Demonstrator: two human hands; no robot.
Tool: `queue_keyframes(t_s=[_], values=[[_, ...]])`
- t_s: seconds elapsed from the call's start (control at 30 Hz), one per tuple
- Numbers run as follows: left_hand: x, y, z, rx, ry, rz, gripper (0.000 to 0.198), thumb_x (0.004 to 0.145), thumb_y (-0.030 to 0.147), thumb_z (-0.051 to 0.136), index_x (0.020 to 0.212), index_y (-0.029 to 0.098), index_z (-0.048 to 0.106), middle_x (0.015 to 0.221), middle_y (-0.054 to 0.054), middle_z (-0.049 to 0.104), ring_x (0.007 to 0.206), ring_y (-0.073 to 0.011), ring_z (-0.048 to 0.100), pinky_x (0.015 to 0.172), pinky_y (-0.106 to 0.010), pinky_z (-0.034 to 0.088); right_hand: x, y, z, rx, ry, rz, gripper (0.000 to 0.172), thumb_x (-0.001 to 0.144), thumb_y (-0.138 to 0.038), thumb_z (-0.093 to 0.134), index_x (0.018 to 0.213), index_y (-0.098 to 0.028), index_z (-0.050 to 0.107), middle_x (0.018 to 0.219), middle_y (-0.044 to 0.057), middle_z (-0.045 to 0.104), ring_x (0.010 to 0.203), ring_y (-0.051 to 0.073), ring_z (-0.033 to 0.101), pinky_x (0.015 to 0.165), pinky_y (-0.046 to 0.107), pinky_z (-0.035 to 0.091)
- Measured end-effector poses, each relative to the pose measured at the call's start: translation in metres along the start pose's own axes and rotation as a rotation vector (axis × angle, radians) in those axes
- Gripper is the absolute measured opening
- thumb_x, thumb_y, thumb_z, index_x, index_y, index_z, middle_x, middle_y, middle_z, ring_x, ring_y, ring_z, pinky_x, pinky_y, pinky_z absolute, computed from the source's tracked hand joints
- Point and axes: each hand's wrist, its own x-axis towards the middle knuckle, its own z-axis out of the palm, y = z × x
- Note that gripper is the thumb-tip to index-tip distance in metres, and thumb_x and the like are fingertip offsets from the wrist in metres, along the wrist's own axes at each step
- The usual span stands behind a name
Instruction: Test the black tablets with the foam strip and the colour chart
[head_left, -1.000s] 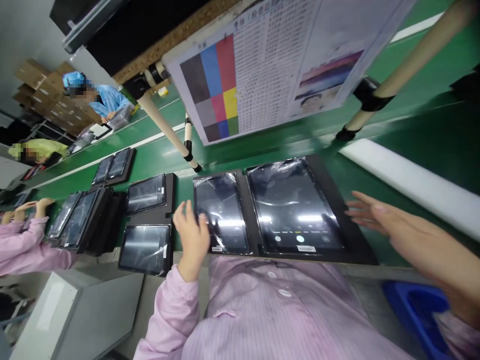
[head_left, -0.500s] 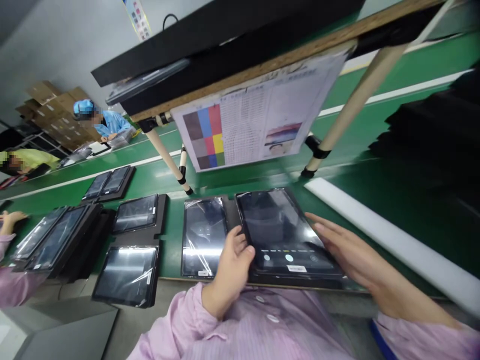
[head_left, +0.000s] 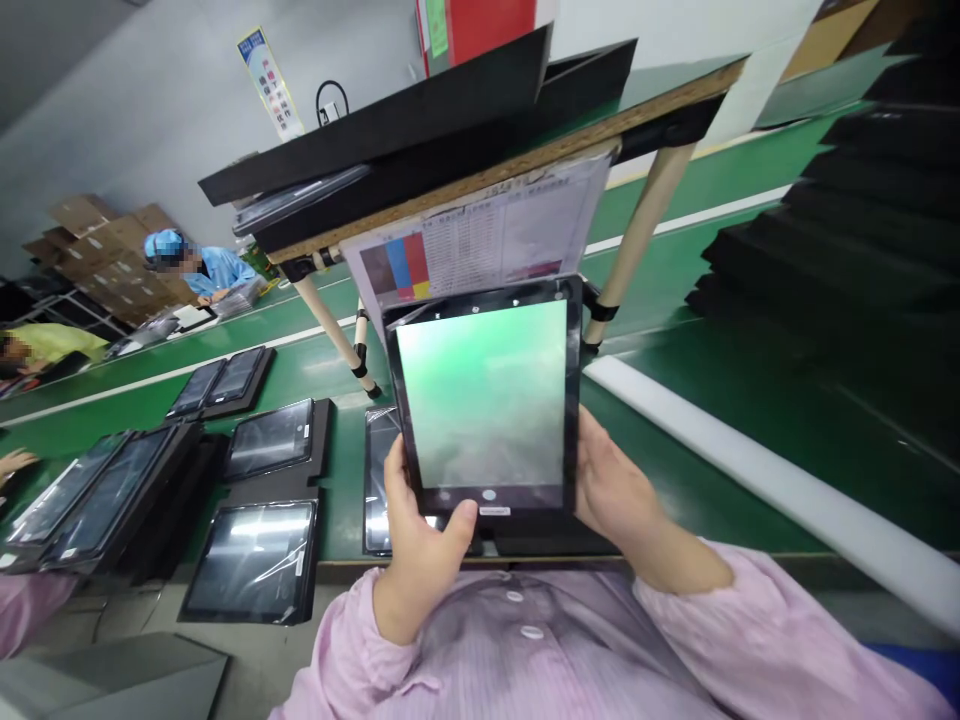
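A black tablet is held up and tilted toward me, its lit screen showing a blurry green-to-grey picture with round camera buttons below. Around its left edge wraps my left hand, the thumb on the lower bezel. My right hand grips the right edge; its fingertips are hidden behind the tablet. Partly covered by the held tablet and my left hand, a second tablet lies dark on the green table.
Left, several dark tablets rest on black trays. A white foam bar slants across the right side, before stacked black trays. Ahead stands a shelf on pipe legs with a hanging chart. Co-workers sit at far left.
The tablet has been raised off the table and tilted up, and its screen picture went from dark to bright green. My right hand moved left and closed on its edge.
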Motion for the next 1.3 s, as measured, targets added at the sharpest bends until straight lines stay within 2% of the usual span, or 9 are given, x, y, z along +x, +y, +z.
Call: queue_keyframes(t_s=[0.13, 0.37, 0.53, 0.67, 0.97, 1.07, 1.17, 1.23, 1.3], values=[[-0.002, 0.001, -0.002, 0.312, 0.07, 0.136, 0.105, 0.077, 0.047, 0.079, 0.155, 0.018, 0.015, 0.153, -0.023, 0.032, 0.144, -0.0349, 0.037, 0.118, -0.052, 0.033, 0.017, -0.016, 0.014, 0.145, -0.067, 0.124, 0.072, 0.083, -0.085, 0.043, 0.121, -0.027, 0.063, 0.118, 0.009, 0.068, 0.122, 0.027, 0.06, 0.103, 0.045, 0.055], [-0.003, -0.005, 0.002, 0.555, 0.133, 0.22, 0.113, 0.076, 0.052, 0.079, 0.156, 0.017, 0.008, 0.146, -0.024, 0.032, 0.143, -0.0377, 0.034, 0.115, -0.055, 0.035, 0.024, -0.017, 0.021, 0.277, -0.052, 0.227, 0.067, 0.065, -0.087, 0.065, 0.096, -0.028, 0.068, 0.11, 0.005, 0.07, 0.123, 0.028, 0.059, 0.103, 0.046, 0.055], [-0.004, -0.012, 0.005, 0.586, 0.141, 0.228, 0.112, 0.077, 0.053, 0.077, 0.156, 0.016, 0.007, 0.144, -0.025, 0.033, 0.142, -0.0389, 0.034, 0.115, -0.059, 0.033, 0.023, -0.017, 0.022, 0.23, -0.051, 0.197, 0.073, 0.065, -0.089, 0.062, 0.102, -0.026, 0.068, 0.108, 0.006, 0.071, 0.127, 0.029, 0.056, 0.106, 0.046, 0.052], [-0.003, -0.012, 0.008, 0.58, 0.153, 0.176, 0.112, 0.077, 0.053, 0.077, 0.155, 0.013, 0.007, 0.144, -0.027, 0.033, 0.143, -0.0407, 0.033, 0.115, -0.06, 0.032, 0.02, -0.02, 0.022, 0.193, -0.05, 0.189, 0.074, 0.076, -0.084, 0.054, 0.114, -0.022, 0.065, 0.11, 0.008, 0.07, 0.131, 0.028, 0.053, 0.106, 0.045, 0.052], [-0.006, -0.01, 0.01, 0.625, 0.144, 0.182, 0.123, 0.071, 0.064, 0.078, 0.155, 0.01, 0.005, 0.143, -0.029, 0.033, 0.143, -0.0434, 0.03, 0.114, -0.063, 0.031, 0.019, -0.017, 0.019, 0.2, -0.03, 0.217, 0.071, 0.078, -0.082, 0.053, 0.115, -0.022, 0.063, 0.112, 0.007, 0.069, 0.129, 0.027, 0.054, 0.105, 0.044, 0.052], [-0.005, -0.014, 0.005, 0.518, 0.144, 0.199, 0.107, 0.08, 0.061, 0.071, 0.154, 0.011, 0.014, 0.142, -0.027, 0.038, 0.14, -0.0387, 0.037, 0.114, -0.058, 0.034, 0.02, -0.017, 0.017, 0.211, -0.039, 0.221, 0.072, 0.077, -0.083, 0.055, 0.116, -0.023, 0.063, 0.114, 0.006, 0.069, 0.128, 0.027, 0.055, 0.105, 0.043, 0.052], [0.001, -0.018, -0.008, 0.214, 0.181, 0.188, 0.06, 0.097, 0.054, 0.05, 0.144, 0.018, 0.039, 0.133, -0.018, 0.053, 0.127, -0.0277, 0.054, 0.109, -0.045, 0.043, 0.015, -0.018, 0.017, 0.213, -0.044, 0.214, 0.074, 0.076, -0.085, 0.056, 0.116, -0.023, 0.063, 0.117, 0.007, 0.068, 0.128, 0.028, 0.056, 0.106, 0.044, 0.051], [0.008, -0.018, -0.017, -0.025, 0.221, 0.079, 0.048, 0.099, 0.053, 0.044, 0.136, 0.024, 0.05, 0.126, -0.012, 0.061, 0.115, -0.0222, 0.063, 0.101, -0.038, 0.05, 0.009, -0.02, 0.018, 0.204, -0.047, 0.207, 0.074, 0.077, -0.084, 0.056, 0.116, -0.022, 0.063, 0.122, 0.007, 0.066, 0.129, 0.028, 0.055, 0.108, 0.045, 0.05], [0.014, -0.016, -0.021, -0.227, 0.232, -0.065, 0.05, 0.096, 0.056, 0.051, 0.139, 0.03, 0.05, 0.131, -0.008, 0.063, 0.114, -0.0208, 0.065, 0.096, -0.034, 0.054, 0.003, -0.027, 0.017, 0.138, -0.075, 0.145, 0.073, 0.082, -0.082, 0.052, 0.125, -0.024, 0.061, 0.134, 0.006, 0.06, 0.135, 0.027, 0.049, 0.113, 0.044, 0.047]])
